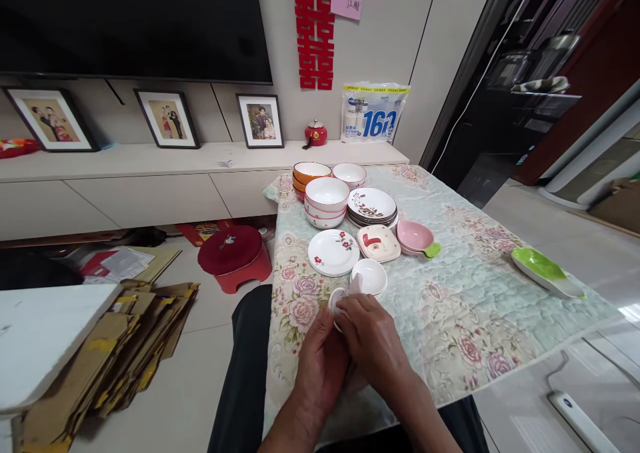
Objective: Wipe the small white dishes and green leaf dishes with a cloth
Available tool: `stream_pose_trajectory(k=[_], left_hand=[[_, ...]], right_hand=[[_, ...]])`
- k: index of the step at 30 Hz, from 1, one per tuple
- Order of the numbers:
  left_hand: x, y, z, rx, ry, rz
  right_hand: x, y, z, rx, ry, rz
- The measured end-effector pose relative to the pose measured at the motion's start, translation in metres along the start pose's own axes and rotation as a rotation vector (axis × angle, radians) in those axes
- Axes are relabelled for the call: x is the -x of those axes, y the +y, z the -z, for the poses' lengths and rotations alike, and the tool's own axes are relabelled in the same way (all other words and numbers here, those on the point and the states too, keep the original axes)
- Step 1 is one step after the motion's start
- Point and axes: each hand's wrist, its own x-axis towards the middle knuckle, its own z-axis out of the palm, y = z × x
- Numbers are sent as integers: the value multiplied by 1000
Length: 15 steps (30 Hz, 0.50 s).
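Observation:
My left hand is wrapped round a small white bowl, tilted so that its rim shows above the fingers. Pressed against the inside of that bowl is my right hand, closed on a pale cloth whose tip sticks up past the knuckles. Most of the cloth and the lower part of the bowl are hidden by my hands. Just beyond them another small white bowl stands on the table. White plates with red flowers lie behind it, beside a squarish patterned dish.
Stacked white bowls, orange bowls and brown-flowered plates stand farther back. Pink leaf-handled bowls sit right of centre; a green dish lies near the right edge of the cloth-covered table. A red stool is at left.

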Motion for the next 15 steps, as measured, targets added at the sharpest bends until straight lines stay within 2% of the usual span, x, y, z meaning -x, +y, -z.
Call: stream_pose_trajectory(k=[2,3,5,7,8,10,13,15], left_hand=[[0,1,0,20,-15,30],[0,2,0,30,-22,51],[-1,3,0,49,-25,83],[-1,3,-1,68,-9,100],[-1,3,-1,75,10,104],[-1,3,-3,88,62,104],[0,3,-6,110,143,108],[0,4,-8,123,171,107]], right_hand=[[2,-1,9,-125,-10,21],[3,1,13,-179,30,23],[4,10,20,-216,198,-15],[0,27,24,-148,376,-109],[-3,37,26,-93,413,-174],[-13,56,28,32,368,-319],[-32,75,31,148,99,-504],[-44,79,31,169,-73,-560]])
